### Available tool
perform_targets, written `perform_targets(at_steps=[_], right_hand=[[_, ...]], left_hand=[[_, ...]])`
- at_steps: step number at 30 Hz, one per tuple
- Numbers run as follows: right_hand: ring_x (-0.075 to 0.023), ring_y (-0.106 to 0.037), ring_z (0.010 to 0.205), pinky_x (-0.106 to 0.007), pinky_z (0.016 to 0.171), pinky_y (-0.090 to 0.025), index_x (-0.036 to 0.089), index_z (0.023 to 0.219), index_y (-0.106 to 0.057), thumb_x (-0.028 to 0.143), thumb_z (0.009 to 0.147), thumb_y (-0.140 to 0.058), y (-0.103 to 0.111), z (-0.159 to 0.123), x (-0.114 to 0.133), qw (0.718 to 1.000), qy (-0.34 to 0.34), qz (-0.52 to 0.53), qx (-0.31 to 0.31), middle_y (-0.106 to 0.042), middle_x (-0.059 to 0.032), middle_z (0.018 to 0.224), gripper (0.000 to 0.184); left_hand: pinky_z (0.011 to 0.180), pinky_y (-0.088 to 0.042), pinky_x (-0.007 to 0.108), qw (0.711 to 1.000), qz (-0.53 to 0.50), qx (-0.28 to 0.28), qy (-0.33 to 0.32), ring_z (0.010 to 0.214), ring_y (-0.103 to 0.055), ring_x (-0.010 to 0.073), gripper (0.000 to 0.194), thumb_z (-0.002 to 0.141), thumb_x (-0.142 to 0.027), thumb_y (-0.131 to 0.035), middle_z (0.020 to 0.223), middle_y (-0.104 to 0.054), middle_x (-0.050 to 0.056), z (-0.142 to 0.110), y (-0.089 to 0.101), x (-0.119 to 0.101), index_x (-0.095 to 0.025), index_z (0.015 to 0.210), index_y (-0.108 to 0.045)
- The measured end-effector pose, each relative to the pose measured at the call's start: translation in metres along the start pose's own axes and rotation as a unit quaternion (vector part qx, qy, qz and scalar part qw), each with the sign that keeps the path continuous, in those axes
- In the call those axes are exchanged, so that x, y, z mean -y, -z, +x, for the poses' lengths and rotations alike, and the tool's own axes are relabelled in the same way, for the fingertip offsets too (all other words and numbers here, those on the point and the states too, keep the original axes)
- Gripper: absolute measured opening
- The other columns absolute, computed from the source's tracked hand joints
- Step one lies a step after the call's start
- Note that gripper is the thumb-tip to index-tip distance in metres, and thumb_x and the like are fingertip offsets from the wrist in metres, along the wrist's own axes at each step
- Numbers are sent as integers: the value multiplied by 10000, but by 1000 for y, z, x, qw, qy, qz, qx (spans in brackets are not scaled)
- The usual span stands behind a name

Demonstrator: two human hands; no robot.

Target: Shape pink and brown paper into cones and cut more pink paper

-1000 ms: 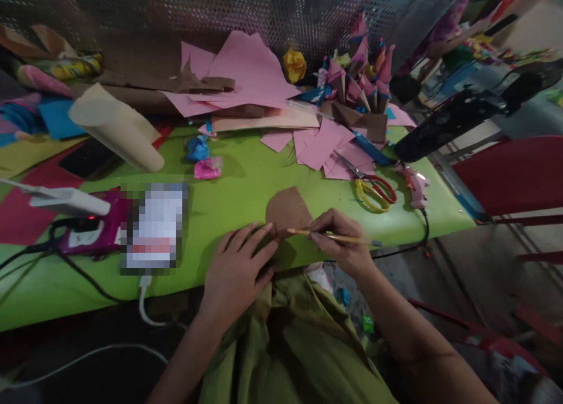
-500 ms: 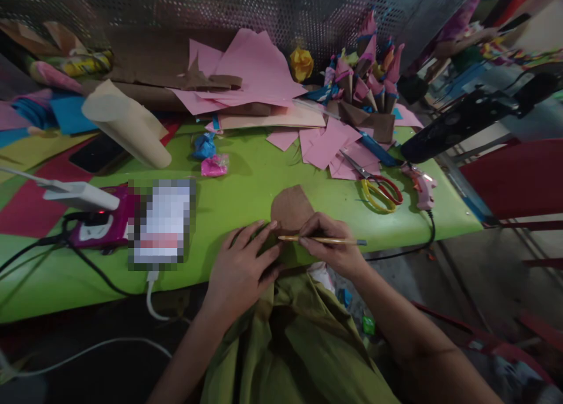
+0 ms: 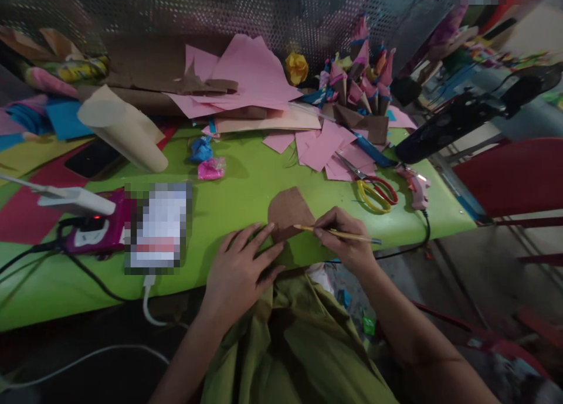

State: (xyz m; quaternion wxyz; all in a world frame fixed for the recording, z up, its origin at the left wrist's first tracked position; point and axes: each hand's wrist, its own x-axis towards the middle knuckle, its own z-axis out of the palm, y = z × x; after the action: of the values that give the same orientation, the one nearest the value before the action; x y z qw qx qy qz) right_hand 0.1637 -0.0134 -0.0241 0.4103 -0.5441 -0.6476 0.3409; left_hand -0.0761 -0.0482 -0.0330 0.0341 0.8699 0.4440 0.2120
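A small piece of brown paper [image 3: 288,210] lies near the front edge of the green table [image 3: 237,204]. My left hand [image 3: 241,269] rests flat with its fingers spread, one fingertip touching the paper's left edge. Pinched in my right hand [image 3: 345,237] is a slim wooden pencil [image 3: 349,235], its pointed end over the lower right part of the paper and its dark end sticking out to the right. Any mark on the paper is too faint to tell.
Scissors [image 3: 376,193] and a pink glue gun [image 3: 416,187] lie to the right. Pink paper sheets [image 3: 250,70] and paper cones [image 3: 360,75] fill the back. At left are a charging phone [image 3: 158,225], a purple power strip [image 3: 99,231] and a beige paper roll [image 3: 127,134]. A person stands far right.
My right hand has moved a little to the right and the pencil tip has shifted right and up across the paper. My left hand has stayed almost still.
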Motion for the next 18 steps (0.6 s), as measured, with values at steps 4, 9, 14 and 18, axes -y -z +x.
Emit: perform_targets(at_steps=[4, 9, 14, 18], right_hand=[[-136, -543, 514, -257, 502, -401, 219, 697, -610, 263, 754, -672, 10, 1, -10, 999, -11, -9, -50, -613, 24, 584, 95], [-134, -526, 496, -259, 485, -384, 221, 699, -606, 266, 754, -671, 18, 2, -17, 996, -21, -10, -88, -601, 30, 559, 97], [-130, -521, 502, -257, 486, -381, 220, 695, -606, 268, 766, -672, 20, 2, -17, 995, -13, -25, -97, -590, 34, 553, 108], [-134, -531, 523, -262, 499, -403, 217, 716, -611, 271, 770, -683, 17, -2, -12, 995, -15, 8, -95, -610, 21, 597, 105]], left_hand=[[977, -493, 484, 1000, 4, 1, -1, 1251, -586, 293, 319, 955, -359, -583, 1404, -650, 42, 1, 1, 1, -288, 1242, -703], [979, -489, 483, 1000, 17, -6, -11, 1258, -582, 293, 330, 966, -375, -560, 1400, -653, 47, 0, 0, 2, -272, 1247, -698], [964, -489, 476, 999, 29, -21, -23, 1247, -585, 293, 322, 960, -387, -568, 1403, -650, 49, -1, -3, 4, -272, 1231, -698], [966, -487, 483, 999, 23, -10, -23, 1252, -584, 300, 328, 956, -380, -576, 1402, -650, 53, 0, 0, 2, -285, 1247, -692]])
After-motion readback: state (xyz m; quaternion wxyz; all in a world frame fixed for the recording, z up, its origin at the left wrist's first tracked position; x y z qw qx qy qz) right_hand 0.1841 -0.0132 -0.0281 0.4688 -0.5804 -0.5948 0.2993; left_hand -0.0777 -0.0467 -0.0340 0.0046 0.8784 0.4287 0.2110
